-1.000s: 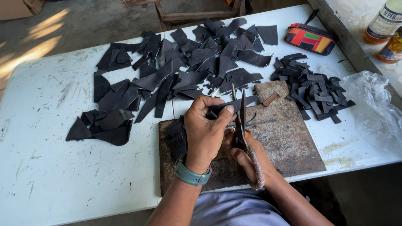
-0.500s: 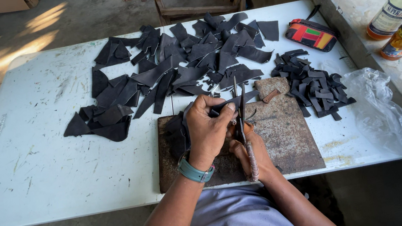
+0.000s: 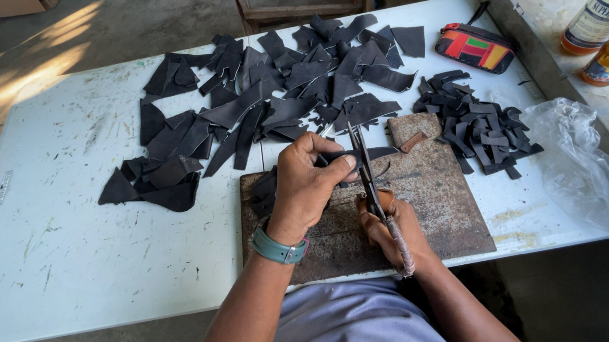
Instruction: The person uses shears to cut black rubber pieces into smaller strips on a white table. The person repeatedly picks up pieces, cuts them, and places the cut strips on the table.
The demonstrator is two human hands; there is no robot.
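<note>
The left hand (image 3: 310, 185) pinches a thin black leather strip (image 3: 363, 156) flat over a rusty, rough metal slab (image 3: 440, 202) at the tabletop's (image 3: 64, 249) six o'clock edge. The right hand (image 3: 390, 233) grips long scissors (image 3: 366, 168), blades pointing toward twelve o'clock across the strip. Jagged dark offcuts (image 3: 260, 108) lie heaped at twelve o'clock.

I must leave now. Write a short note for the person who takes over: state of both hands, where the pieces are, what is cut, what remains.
Left hand: pinches a black strip over the rusty board.
Right hand: holds the scissors, blades at the strip.
Done: a stack of small cut pieces lies right of the board.
Left: the large black scraps spread across the white table.
</note>
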